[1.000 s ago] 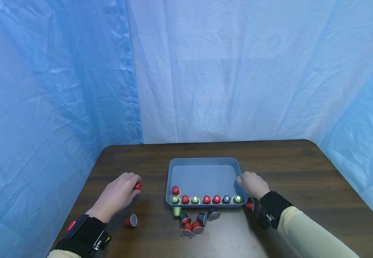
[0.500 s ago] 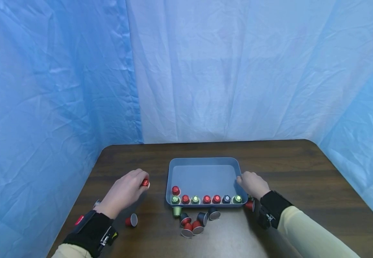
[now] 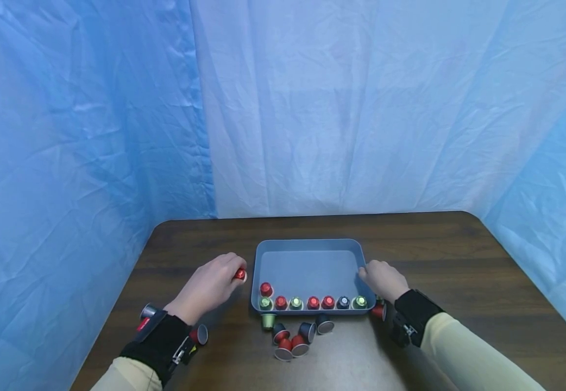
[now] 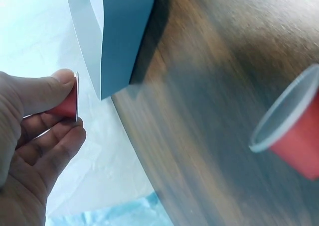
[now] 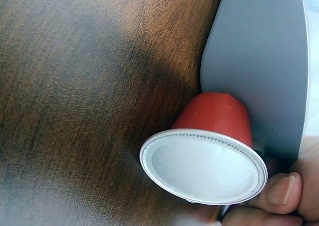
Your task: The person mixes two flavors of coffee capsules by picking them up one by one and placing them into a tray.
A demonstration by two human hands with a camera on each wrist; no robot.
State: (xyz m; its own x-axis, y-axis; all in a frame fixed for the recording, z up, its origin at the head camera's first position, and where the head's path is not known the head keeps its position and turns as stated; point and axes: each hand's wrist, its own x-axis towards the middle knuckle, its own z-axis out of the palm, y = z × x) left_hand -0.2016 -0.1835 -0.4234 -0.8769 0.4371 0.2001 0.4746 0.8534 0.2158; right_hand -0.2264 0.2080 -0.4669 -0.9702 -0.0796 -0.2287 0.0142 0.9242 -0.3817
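My left hand (image 3: 209, 288) pinches a red coffee capsule (image 3: 240, 273) between thumb and fingers, just left of the blue-grey tray (image 3: 312, 266). In the left wrist view this capsule (image 4: 66, 105) has its flat lid side-on, beyond the fingertips. My right hand (image 3: 385, 279) grips the tray's right rim, the thumb over the edge; its fingertips (image 5: 281, 191) show low beside the tray wall in the right wrist view. Inside the tray, red, green and dark blue capsules stand in a row along the near wall, with one red capsule (image 3: 265, 289) behind the leftmost green one (image 3: 265, 303).
Before the tray lie several loose capsules, among them a green one (image 3: 268, 321), a dark one (image 3: 324, 324) and a red one (image 3: 300, 346). Another red capsule (image 3: 199, 334) lies by my left wrist, a dark-looking one (image 3: 148, 310) beyond it. A red capsule (image 5: 214, 116) lies against the tray's right side.
My left hand has moved right and slightly away from me, carrying the red capsule toward the tray's left side. The right hand and the tray have stayed in place.
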